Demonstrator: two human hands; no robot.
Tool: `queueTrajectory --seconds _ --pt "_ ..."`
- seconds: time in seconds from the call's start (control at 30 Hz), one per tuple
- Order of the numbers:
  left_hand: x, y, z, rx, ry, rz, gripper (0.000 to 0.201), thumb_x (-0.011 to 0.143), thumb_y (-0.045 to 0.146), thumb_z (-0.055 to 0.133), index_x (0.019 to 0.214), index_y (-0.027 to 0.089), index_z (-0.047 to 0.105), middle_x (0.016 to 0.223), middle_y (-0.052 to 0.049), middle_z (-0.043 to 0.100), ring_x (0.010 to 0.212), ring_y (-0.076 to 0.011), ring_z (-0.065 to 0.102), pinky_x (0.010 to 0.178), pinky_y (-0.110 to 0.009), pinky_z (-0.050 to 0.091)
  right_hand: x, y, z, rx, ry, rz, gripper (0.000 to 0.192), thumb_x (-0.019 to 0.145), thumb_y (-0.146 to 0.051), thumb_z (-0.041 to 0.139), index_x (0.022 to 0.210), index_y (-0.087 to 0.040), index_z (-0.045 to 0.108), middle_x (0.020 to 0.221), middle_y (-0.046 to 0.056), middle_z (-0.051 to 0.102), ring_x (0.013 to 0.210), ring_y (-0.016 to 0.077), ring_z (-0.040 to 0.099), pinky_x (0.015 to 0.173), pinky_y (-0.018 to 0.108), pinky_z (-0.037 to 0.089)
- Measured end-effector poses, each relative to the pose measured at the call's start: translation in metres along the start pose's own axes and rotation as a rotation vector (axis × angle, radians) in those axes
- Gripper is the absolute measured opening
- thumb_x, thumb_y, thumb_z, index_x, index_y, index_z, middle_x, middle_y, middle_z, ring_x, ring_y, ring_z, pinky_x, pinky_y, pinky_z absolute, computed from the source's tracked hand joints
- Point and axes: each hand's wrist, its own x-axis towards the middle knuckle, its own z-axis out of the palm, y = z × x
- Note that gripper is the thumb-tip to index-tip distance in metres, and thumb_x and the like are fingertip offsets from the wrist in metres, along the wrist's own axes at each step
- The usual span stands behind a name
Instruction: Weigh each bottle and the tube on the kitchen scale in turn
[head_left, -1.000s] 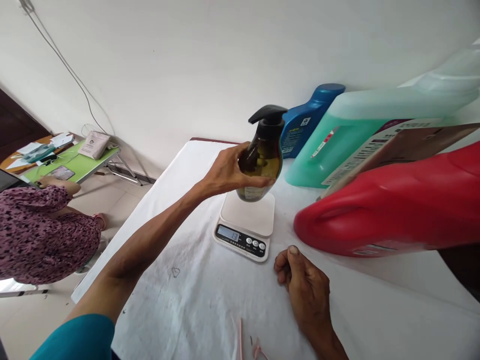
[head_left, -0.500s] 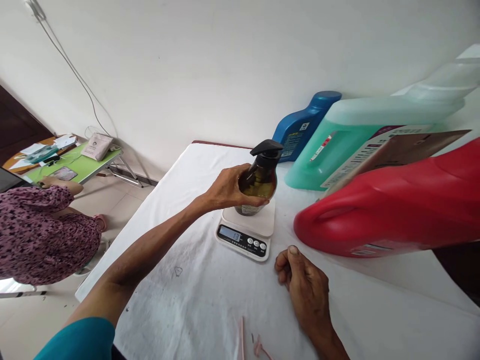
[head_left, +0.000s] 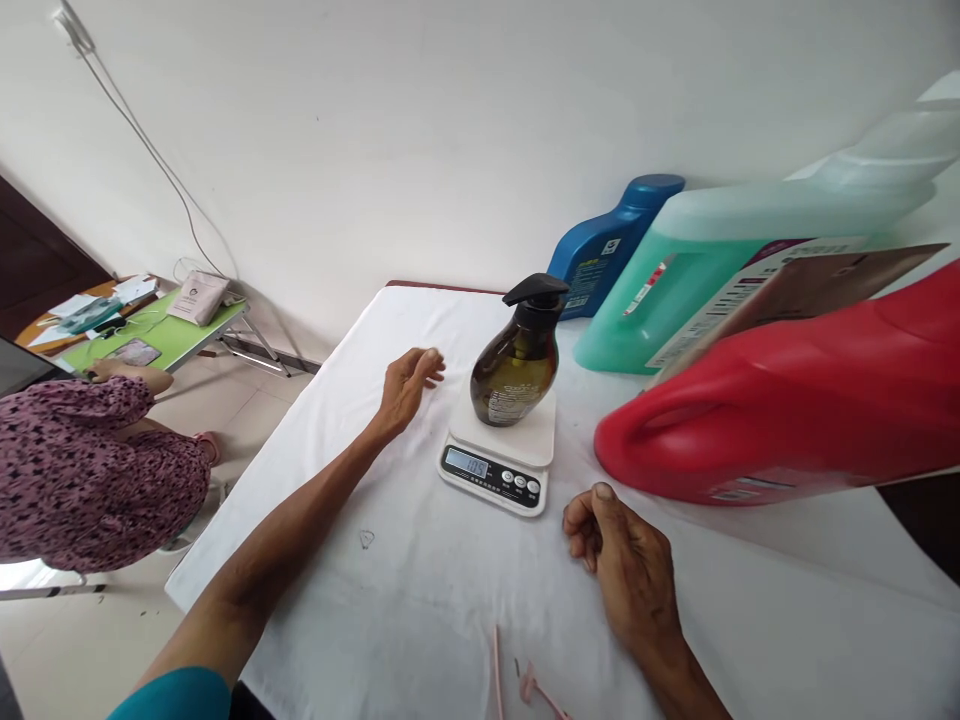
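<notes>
Left of centre, the left hand (head_left: 406,385) lies open on the worktop (head_left: 420,590), clear of the scale (head_left: 499,455). Pump bottle (head_left: 519,357) stands upright, centred on its platform. Lower right, the right hand (head_left: 626,565) rests loosely curled, holding nothing. For a true reading, keep both hands off the scale.

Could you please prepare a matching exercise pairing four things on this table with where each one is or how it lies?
Things:
1. pump bottle
2. red jug
3. left hand
4. right hand

Places or states:
A. loosely closed on the cloth, near the scale's buttons
B. upright on the scale
C. open, beside the scale
D. lying on its side

Pairs: 1-B, 2-D, 3-C, 4-A
</notes>
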Motion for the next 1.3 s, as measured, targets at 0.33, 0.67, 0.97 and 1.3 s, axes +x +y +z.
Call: queueTrajectory --seconds 0.33,0.67,0.97,1.3 --pt "0.001 -0.043 -0.026 0.080 0.036 -0.030 0.054 0.094 0.067 0.056 0.080 0.016 0.069 0.074 -0.006 0.069 0.062 -0.0129 0.061 0.061 -0.027 0.048 0.000 -0.005 0.002 -0.004 0.020 -0.009 0.076 0.089 -0.090 0.046 0.060 -0.022 0.059 0.050 0.002 0.052 0.048 0.0163 0.048 0.046 0.028 0.038" --pt "0.002 -0.045 -0.025 0.088 0.039 -0.028 0.049 0.094 0.062 0.059 0.079 0.017 0.069 0.073 -0.005 0.070 0.061 -0.0131 0.061 0.060 -0.028 0.047 0.000 -0.002 0.002 -0.030 0.019 -0.019 0.076 0.091 -0.090 0.044 0.060 -0.022 0.059 0.049 0.002 0.052 0.048 0.0164 0.047 0.048 0.029 0.037" --pt "0.001 -0.043 -0.025 0.147 0.017 -0.030 0.046 0.094 0.060 0.059 0.080 0.017 0.069 0.076 -0.005 0.071 0.064 -0.0138 0.061 0.062 -0.027 0.047 0.001 -0.002 0.002 -0.047 0.014 -0.019 0.074 0.093 -0.088 0.043 0.061 -0.023 0.058 0.050 0.001 0.052 0.049 0.0169 0.048 0.048 0.029 0.037" --pt "0.002 -0.045 -0.024 0.160 0.006 -0.028 0.033 0.090 0.048 0.063 0.078 0.018 0.067 0.075 -0.003 0.069 0.063 -0.0131 0.060 0.062 -0.027 0.046 0.003 0.002 0.001 -0.055 -0.004 -0.001 0.072 0.094 -0.086 0.043 0.062 -0.023 0.058 0.051 0.001 0.053 0.050 0.0170 0.049 0.049 0.029 0.038"
